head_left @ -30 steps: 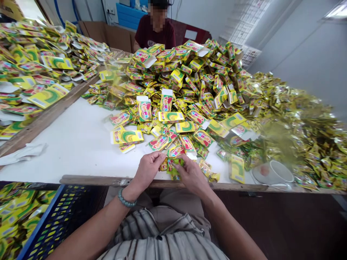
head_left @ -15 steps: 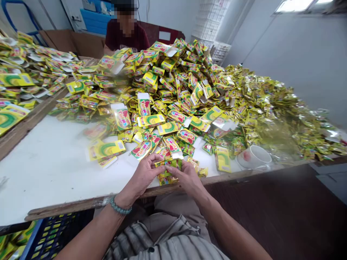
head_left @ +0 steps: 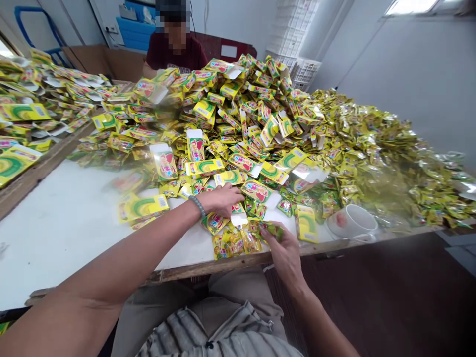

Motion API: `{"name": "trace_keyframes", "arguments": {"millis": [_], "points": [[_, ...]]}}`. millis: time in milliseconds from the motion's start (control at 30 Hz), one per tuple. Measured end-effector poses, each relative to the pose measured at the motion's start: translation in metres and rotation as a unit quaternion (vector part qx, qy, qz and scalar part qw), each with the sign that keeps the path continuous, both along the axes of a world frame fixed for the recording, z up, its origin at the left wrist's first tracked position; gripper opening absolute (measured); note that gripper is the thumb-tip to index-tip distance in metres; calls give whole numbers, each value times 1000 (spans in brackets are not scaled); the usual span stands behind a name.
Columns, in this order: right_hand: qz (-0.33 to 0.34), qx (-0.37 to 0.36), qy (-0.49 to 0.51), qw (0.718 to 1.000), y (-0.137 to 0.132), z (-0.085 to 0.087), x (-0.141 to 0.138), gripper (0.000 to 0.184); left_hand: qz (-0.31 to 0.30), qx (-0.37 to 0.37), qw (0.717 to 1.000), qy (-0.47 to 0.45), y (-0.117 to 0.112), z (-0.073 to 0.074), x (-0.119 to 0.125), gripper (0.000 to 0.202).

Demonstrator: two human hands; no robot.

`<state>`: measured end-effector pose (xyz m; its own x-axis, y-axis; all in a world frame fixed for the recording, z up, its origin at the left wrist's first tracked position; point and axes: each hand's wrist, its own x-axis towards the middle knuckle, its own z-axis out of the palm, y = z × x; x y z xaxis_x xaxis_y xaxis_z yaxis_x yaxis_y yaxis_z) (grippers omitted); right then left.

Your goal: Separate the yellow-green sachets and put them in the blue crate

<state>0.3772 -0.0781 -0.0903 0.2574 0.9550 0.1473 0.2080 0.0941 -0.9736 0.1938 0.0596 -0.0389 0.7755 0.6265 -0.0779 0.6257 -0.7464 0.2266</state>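
My left hand [head_left: 222, 198] reaches forward over the table and rests on a flat yellow carton [head_left: 238, 214] with red print at the near edge of the pile, fingers curled onto it. A bead bracelet [head_left: 198, 205] circles that wrist. My right hand [head_left: 283, 246] stays near the table's front edge, its fingers pinched on a few small green-yellow foil sachets [head_left: 270, 229]. More loose sachets [head_left: 232, 243] lie on the white tabletop [head_left: 74, 228] between the two hands.
A big heap of flat yellow cartons [head_left: 230, 114] fills the table's middle, with a heap of foil sachets [head_left: 375, 144] to its right. A white cup [head_left: 351, 221] sits by the front edge. Another person [head_left: 174, 44] sits across. More cartons [head_left: 33, 109] lie left.
My left hand let go of the sachet bundle and stretched forward onto a carton. My right hand kept some sachets and shifted right; others now lie on the table.
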Motion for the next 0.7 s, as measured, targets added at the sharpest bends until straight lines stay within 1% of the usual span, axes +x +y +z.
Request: {"name": "trace_keyframes", "arguments": {"millis": [100, 167, 233, 300, 433, 500, 567, 600, 633, 700], "points": [[-10, 3, 0, 1000, 2, -1, 4, 31, 30, 13, 998, 48, 2, 6, 0, 39], [-11, 3, 4, 1000, 5, -1, 6, 31, 40, 14, 998, 36, 0, 8, -5, 36], [-6, 3, 7, 1000, 10, -2, 4, 30, 45, 25, 999, -3, -4, 6, -13, 36], [0, 3, 5, 1000, 14, -3, 0, 31, 63, 27, 997, -45, -9, 0, -21, 38], [13, -11, 13, 1000, 20, -6, -8, 33, 99, 3, 992, -84, -23, -14, -36, 56], [20, -14, 32, 999, 21, -5, -11, 32, 117, 10, 988, -103, -33, -20, -44, 59], [31, -10, 63, 998, 23, -1, -16, 31, 162, 20, 976, -145, -45, -25, -53, 50], [38, -7, 84, 996, 25, 2, -19, 31, 192, 19, 965, -175, -50, -27, -58, 44], [46, -4, 110, 993, 27, 5, -23, 32, 222, 9, 952, -211, -56, -30, -62, 40], [61, 6, 160, 985, 35, 13, -32, 36, 264, -42, 918, -292, -65, -34, -69, 37]]}}
